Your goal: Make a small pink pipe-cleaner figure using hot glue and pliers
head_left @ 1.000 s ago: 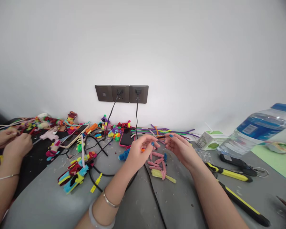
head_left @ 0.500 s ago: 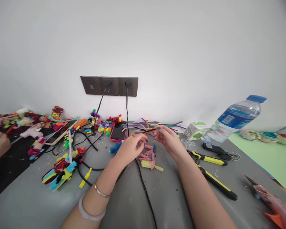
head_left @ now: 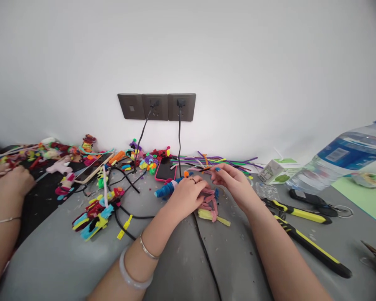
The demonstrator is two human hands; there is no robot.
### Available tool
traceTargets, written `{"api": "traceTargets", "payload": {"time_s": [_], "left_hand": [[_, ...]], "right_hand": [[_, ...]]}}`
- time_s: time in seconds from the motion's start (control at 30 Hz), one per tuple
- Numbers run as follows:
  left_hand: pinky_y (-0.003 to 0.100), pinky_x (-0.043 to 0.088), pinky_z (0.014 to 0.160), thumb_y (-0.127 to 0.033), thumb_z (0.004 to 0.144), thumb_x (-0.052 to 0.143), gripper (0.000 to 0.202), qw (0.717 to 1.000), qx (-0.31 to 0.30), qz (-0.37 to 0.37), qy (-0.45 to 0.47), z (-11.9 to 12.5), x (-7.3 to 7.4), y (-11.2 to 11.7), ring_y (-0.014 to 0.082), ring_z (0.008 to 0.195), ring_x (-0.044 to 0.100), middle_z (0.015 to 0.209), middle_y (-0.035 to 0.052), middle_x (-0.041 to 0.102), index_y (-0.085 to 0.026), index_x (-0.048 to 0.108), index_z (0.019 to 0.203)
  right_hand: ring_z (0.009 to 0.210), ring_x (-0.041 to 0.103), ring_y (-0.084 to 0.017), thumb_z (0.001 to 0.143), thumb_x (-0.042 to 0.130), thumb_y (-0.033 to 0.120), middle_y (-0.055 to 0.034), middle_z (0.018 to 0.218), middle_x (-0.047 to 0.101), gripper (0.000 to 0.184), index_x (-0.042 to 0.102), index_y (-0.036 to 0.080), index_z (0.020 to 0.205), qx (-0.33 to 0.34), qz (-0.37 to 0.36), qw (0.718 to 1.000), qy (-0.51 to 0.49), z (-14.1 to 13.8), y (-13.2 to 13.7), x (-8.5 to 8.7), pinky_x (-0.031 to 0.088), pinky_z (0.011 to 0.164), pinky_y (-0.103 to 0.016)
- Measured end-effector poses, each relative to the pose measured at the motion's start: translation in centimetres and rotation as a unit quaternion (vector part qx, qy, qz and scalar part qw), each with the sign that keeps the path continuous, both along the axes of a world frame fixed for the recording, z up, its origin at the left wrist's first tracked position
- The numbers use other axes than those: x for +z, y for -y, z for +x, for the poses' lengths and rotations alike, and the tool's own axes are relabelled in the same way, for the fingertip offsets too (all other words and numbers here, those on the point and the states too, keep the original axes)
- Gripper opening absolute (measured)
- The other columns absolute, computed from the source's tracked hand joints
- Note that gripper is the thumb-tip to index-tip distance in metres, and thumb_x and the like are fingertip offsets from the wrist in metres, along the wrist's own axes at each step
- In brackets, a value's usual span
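My left hand [head_left: 188, 195] is lowered palm down onto a heap of short pink pipe-cleaner pieces [head_left: 208, 200] on the grey table [head_left: 181, 267], fingers curled over them. My right hand [head_left: 235, 186] hovers just right of it, fingertips pinched on a thin orange pipe-cleaner piece [head_left: 206, 167] held up near the wall. A yellow fuzzy piece [head_left: 213, 216] lies below the pink heap. A blue fuzzy piece [head_left: 164, 190] lies left of my left hand.
A black cable [head_left: 207, 255] runs from the wall sockets [head_left: 156, 106] toward me. A pink-cased phone [head_left: 164, 169], long pipe cleaners [head_left: 219, 160], a small carton [head_left: 278, 170], a water bottle [head_left: 341, 159], yellow-black cutters [head_left: 303, 214] and finished figures [head_left: 95, 215] lie around. Another person's hands [head_left: 9, 184] work at the left.
My left hand dropped from a raised pinch down onto the pink pieces. My right hand stayed raised with the orange piece. The view shifted slightly.
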State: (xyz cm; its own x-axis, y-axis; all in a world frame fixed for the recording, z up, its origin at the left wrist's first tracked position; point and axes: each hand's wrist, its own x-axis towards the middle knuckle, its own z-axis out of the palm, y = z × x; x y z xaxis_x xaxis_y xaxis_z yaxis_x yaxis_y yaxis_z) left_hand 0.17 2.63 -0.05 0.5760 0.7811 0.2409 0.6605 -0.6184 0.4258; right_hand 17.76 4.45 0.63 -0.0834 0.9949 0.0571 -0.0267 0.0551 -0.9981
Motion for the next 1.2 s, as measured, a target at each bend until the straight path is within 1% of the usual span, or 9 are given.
{"api": "traceTargets", "payload": {"time_s": [0.2,0.37,0.57,0.7,0.77,0.93,1.07,1.13,1.2], "left_hand": [[0.03,0.049,0.081,-0.01,0.086,0.051,0.025,0.996,0.01,0.026,0.085,-0.4,0.7,0.1,0.0187,0.092,0.065,0.103,0.0043,0.07,-0.021,0.063,0.105],[0.032,0.048,0.085,-0.014,0.089,0.051,0.026,0.974,0.111,0.116,0.157,-2.1,3.2,0.3,0.0184,0.087,0.067,0.096,0.003,0.072,-0.023,0.062,0.11],[0.045,0.039,0.104,-0.014,0.086,0.05,0.025,0.857,0.382,0.236,0.253,-8.1,5.7,-0.4,0.0275,0.109,0.06,0.108,0.009,0.068,-0.022,0.062,0.107],[0.062,0.034,0.103,-0.018,0.075,0.061,0.028,0.806,0.555,0.102,0.179,-13.8,3.7,-1.2,0.0421,0.139,0.032,0.139,0.017,0.051,-0.022,0.061,0.102],[0.066,0.037,0.098,-0.02,0.07,0.064,0.021,0.784,0.605,0.006,0.139,-16.0,2.5,-1.6,0.0464,0.136,0.036,0.135,0.0212,0.055,-0.02,0.061,0.091],[0.055,0.047,0.092,-0.019,0.069,0.062,0.002,0.823,0.555,-0.075,0.092,-18.2,1.5,-2.0,0.0399,0.1,0.066,0.085,0.0187,0.073,-0.018,0.061,0.068],[0.045,0.05,0.092,-0.012,0.07,0.056,0.013,0.828,0.546,-0.022,0.123,-17.8,2.4,-2.0,0.0328,0.093,0.069,0.081,0.0133,0.074,-0.019,0.067,0.069],[0.041,0.054,0.086,-0.013,0.074,0.053,0.02,0.815,0.542,0.033,0.201,-17.4,3.3,-1.8,0.0283,0.088,0.07,0.084,0.0111,0.074,-0.017,0.071,0.081],[0.032,0.057,0.073,-0.013,0.077,0.052,0.021,0.777,0.483,0.079,0.395,-17.1,4.4,-1.5,0.0223,0.08,0.07,0.084,0.0091,0.073,-0.016,0.071,0.086]], "right_hand": [[0.064,0.056,-0.014,0.075,0.067,0.046,-0.001,0.073,0.063,0.027,0.065,0.021,0.083,-0.002,0.01,1.0,0.023,0.2,0.0,-0.2,0.048,0.065,-0.028],[0.065,0.057,-0.015,0.076,0.067,0.045,-0.0019,0.074,0.064,0.026,0.066,0.021,0.085,-0.011,0.004,1.0,0.025,0.2,0.1,0.0,0.048,0.066,-0.029],[0.065,0.057,-0.016,0.073,0.07,0.048,-0.0026,0.073,0.064,0.029,0.065,0.021,0.084,-0.023,0.003,1.0,0.017,0.1,0.1,0.0,0.048,0.066,-0.03],[0.066,0.057,-0.016,0.072,0.071,0.049,-0.002,0.073,0.063,0.03,0.066,0.022,0.083,-0.022,-0.003,1.0,0.015,0.2,0.1,-0.2,0.049,0.067,-0.03],[0.067,0.058,-0.016,0.072,0.071,0.05,-0.002,0.074,0.063,0.031,0.066,0.022,0.085,-0.021,-0.005,1.0,0.015,0.2,0.1,-0.2,0.049,0.068,-0.031],[0.066,0.058,-0.016,0.072,0.071,0.052,-0.0023,0.073,0.063,0.033,0.066,0.021,0.086,-0.016,-0.003,1.0,0.017,0.1,0.2,0.0,0.049,0.067,-0.031],[0.066,0.058,-0.016,0.072,0.071,0.052,-0.0027,0.074,0.063,0.033,0.067,0.022,0.085,-0.014,-0.001,1.0,0.017,0.1,0.3,0.2,0.05,0.067,-0.031],[0.066,0.058,-0.017,0.072,0.071,0.051,-0.0029,0.073,0.064,0.033,0.066,0.022,0.085,-0.016,-0.001,1.0,0.015,0.1,0.2,0.2,0.05,0.066,-0.031],[0.065,0.058,-0.016,0.071,0.072,0.052,-0.0029,0.073,0.064,0.033,0.066,0.022,0.084,-0.019,-0.001,1.0,0.013,0.2,0.2,0.2,0.05,0.065,-0.031]]}}
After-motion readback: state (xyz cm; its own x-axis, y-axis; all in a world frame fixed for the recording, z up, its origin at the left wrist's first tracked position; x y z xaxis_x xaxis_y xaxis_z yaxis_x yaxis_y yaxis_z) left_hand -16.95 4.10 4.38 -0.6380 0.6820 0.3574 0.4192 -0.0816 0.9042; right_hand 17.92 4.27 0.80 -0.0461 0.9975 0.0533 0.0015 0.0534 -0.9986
